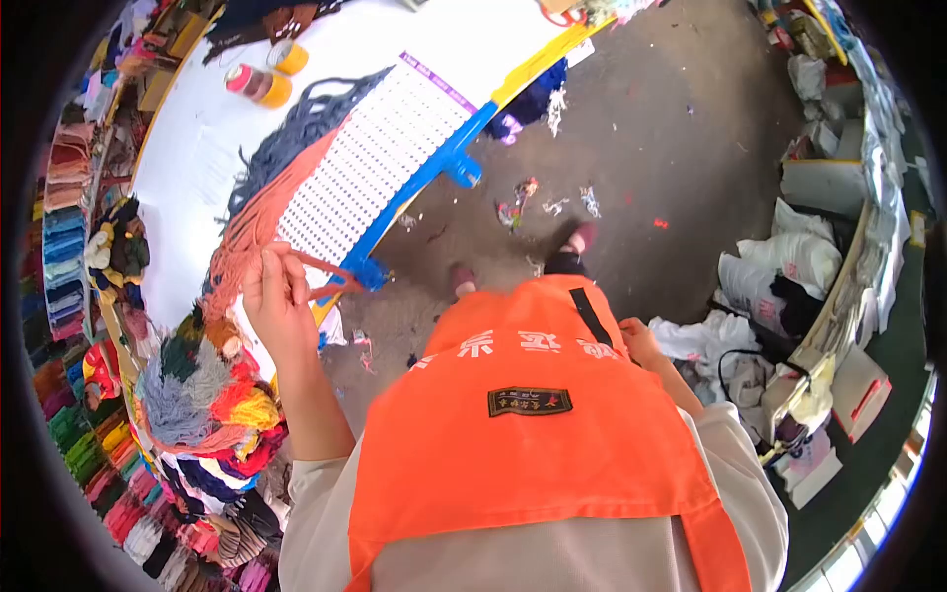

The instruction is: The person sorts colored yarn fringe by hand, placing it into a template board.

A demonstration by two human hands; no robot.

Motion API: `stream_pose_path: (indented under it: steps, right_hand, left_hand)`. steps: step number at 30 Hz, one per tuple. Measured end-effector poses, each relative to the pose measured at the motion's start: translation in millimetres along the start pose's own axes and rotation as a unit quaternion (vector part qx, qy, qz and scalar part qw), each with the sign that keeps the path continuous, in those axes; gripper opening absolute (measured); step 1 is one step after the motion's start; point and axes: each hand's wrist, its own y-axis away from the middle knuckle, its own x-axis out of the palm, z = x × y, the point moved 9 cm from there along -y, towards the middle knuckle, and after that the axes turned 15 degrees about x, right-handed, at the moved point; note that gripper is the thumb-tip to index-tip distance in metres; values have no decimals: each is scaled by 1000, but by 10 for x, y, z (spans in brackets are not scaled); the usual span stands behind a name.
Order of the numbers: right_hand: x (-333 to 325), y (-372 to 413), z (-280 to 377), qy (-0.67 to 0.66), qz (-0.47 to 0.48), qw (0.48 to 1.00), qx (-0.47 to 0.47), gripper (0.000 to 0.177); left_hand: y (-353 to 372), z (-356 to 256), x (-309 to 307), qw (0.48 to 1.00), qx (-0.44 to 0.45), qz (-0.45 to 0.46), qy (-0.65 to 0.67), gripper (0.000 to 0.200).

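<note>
My left hand (278,288) is closed in a pinch on coral yarn (330,279) at the near end of the table. More coral strands (266,202) lie in a long bundle along a white card with rows of small dark marks (370,148) and a purple strip at its far end. Dark grey-blue yarn (301,128) lies beyond the coral bundle. My right hand (641,341) hangs low beside the orange apron (523,414); its fingers are partly hidden, and I see nothing held in it.
The white table (182,183) has a blue and yellow edge with a blue clamp-like piece (462,170). Two thread spools (258,86) stand on it. Mixed yarn hanks (202,395) hang at the left. White bags (779,261) and boxes line the right; yarn scraps (515,202) litter the floor.
</note>
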Motion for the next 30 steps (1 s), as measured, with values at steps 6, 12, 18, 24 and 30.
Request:
stream_pose_path:
  steps: [6, 12, 18, 24, 30]
  right_hand:
    - [-1239, -913, 242, -36, -19, 998, -43, 23]
    - [-2692, -1463, 320, -32, -79, 995, -51, 20]
    - [-3346, -1899, 612, -124, -109, 985, -42, 19]
    - [-3096, -1970, 802, -96, -66, 992, -43, 19]
    - [-3053, -1997, 583, -64, -77, 995, -17, 25]
  left_hand:
    - [77, 204, 1447, 999, -35, 2, 3, 22]
    - [119, 97, 2774, 999, -7, 43, 12, 21]
    - [95, 20, 3452, 999, 3, 29, -42, 24]
    - [-474, -368, 3760, 995, 99, 6, -25, 24]
    - [-1138, -578, 4390, 984, 172, 52, 4, 36]
